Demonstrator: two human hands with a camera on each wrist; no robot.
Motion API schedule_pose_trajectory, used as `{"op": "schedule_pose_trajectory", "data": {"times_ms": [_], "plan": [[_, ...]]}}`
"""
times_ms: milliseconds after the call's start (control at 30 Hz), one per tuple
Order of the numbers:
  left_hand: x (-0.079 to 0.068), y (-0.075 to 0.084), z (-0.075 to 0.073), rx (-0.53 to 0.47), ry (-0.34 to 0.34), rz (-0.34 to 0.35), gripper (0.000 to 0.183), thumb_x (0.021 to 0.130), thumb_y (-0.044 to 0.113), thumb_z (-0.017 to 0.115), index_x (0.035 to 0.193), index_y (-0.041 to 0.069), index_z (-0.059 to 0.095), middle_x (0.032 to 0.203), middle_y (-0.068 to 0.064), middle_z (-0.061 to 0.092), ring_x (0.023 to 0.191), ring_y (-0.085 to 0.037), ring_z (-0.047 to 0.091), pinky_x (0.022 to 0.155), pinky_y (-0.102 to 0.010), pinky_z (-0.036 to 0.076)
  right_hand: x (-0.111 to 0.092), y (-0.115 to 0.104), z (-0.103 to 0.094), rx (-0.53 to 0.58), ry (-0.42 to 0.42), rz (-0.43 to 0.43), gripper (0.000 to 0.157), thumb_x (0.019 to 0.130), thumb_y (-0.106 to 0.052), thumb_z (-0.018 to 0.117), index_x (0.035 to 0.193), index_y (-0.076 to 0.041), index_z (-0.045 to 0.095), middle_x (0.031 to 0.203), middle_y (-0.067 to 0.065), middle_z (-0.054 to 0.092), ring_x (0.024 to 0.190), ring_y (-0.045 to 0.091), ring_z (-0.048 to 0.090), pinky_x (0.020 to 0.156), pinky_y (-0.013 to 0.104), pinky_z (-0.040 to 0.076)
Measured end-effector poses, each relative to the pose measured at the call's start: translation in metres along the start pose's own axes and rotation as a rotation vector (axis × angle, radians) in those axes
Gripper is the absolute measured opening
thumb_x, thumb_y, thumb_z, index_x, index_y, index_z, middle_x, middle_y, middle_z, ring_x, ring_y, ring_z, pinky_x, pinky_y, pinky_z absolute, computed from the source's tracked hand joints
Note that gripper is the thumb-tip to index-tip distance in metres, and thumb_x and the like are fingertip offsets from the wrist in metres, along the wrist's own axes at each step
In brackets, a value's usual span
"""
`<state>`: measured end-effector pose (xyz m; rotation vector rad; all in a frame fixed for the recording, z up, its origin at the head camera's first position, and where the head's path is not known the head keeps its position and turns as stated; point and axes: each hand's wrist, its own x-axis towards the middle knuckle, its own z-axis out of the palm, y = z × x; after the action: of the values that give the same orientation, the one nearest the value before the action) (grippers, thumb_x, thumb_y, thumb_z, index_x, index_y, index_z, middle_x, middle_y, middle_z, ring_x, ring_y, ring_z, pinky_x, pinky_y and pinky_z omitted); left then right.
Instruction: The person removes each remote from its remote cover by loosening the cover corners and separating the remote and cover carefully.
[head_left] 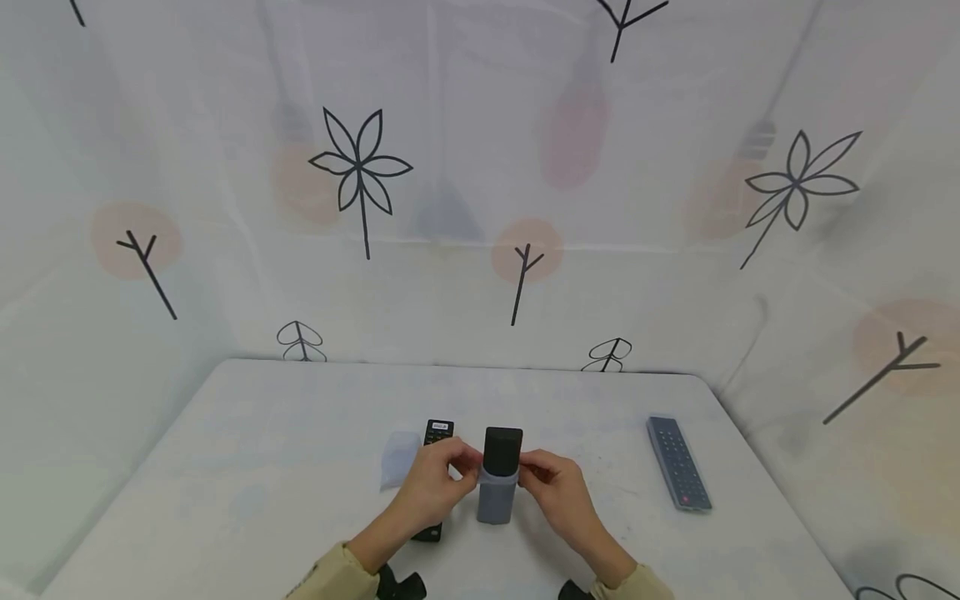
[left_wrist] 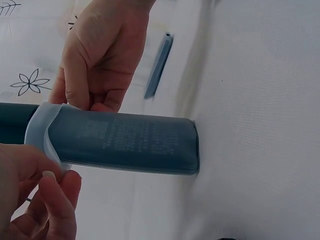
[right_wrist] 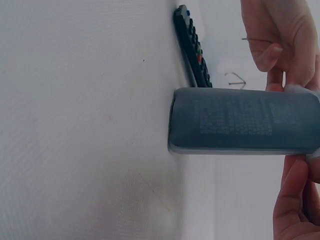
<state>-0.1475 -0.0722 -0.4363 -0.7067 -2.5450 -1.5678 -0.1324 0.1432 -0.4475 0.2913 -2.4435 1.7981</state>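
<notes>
A black remote control stands upright on the table, its lower part inside a translucent sleeve-like cover. My left hand pinches the cover's rim on the left, thumb against forefinger. On the other side my right hand pinches the same rim. Pale printed text shows through the cover on the remote's back in the left wrist view. The folded rim lies loosely round the remote there. In the right wrist view the covered end of the remote meets the tabletop.
Behind my left forearm lies another black remote, partly hidden. A flat translucent cover lies beside it. Toward the table's right edge rests a remote in a bluish cover. A patterned cloth hangs behind the white table.
</notes>
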Motion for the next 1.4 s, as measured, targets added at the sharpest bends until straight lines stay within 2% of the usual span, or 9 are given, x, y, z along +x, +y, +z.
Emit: {"op": "schedule_pose_trajectory", "data": {"times_ms": [333, 600, 933, 1167, 1400], "plan": [[-0.003, -0.007, 0.003, -0.024, -0.021, -0.006, 0.019, 0.086, -0.004, 0.069, 0.095, 0.012, 0.072, 0.087, 0.009, 0.066, 0.079, -0.009, 0.062, 0.064, -0.025, 0.052, 0.002, 0.005, -0.003, 0.076, -0.068, 0.092, 0.018, 0.089, 0.007, 0.068, 0.106, 0.003, 0.074, 0.101, 0.014, 0.073, 0.086, 0.017, 0.069, 0.076, 0.026, 0.056], [-0.006, -0.014, 0.007, -0.015, -0.012, 0.033, 0.018, 0.084, -0.005, 0.069, 0.094, 0.010, 0.072, 0.086, 0.007, 0.068, 0.077, -0.008, 0.062, 0.067, -0.027, 0.054, 0.002, 0.011, -0.007, 0.113, -0.105, 0.152, 0.019, 0.089, 0.002, 0.070, 0.108, 0.002, 0.074, 0.103, 0.013, 0.073, 0.088, 0.020, 0.068, 0.077, 0.027, 0.056], [-0.007, -0.017, 0.008, -0.036, -0.022, -0.003, 0.013, 0.086, 0.001, 0.072, 0.095, 0.009, 0.072, 0.086, 0.000, 0.069, 0.078, -0.008, 0.062, 0.067, -0.025, 0.053, 0.003, 0.011, -0.008, 0.142, -0.111, 0.199, 0.020, 0.091, 0.002, 0.068, 0.110, 0.001, 0.074, 0.103, 0.012, 0.072, 0.089, 0.022, 0.067, 0.078, 0.028, 0.056], [-0.007, -0.017, 0.007, -0.022, -0.050, -0.032, 0.014, 0.085, 0.001, 0.072, 0.096, 0.010, 0.073, 0.087, 0.003, 0.069, 0.078, -0.007, 0.062, 0.069, -0.026, 0.053, 0.003, 0.014, -0.008, 0.123, -0.126, 0.200, 0.020, 0.090, 0.002, 0.069, 0.110, 0.003, 0.073, 0.104, 0.013, 0.072, 0.091, 0.023, 0.068, 0.078, 0.028, 0.056], [-0.008, -0.020, 0.011, 0.020, -0.079, -0.058, 0.015, 0.084, -0.002, 0.070, 0.093, 0.009, 0.072, 0.085, 0.007, 0.067, 0.076, -0.006, 0.060, 0.068, -0.025, 0.052, 0.001, 0.017, -0.007, 0.047, -0.148, 0.191, 0.021, 0.088, 0.001, 0.072, 0.109, 0.004, 0.073, 0.103, 0.013, 0.073, 0.091, 0.022, 0.068, 0.077, 0.029, 0.056]]}}
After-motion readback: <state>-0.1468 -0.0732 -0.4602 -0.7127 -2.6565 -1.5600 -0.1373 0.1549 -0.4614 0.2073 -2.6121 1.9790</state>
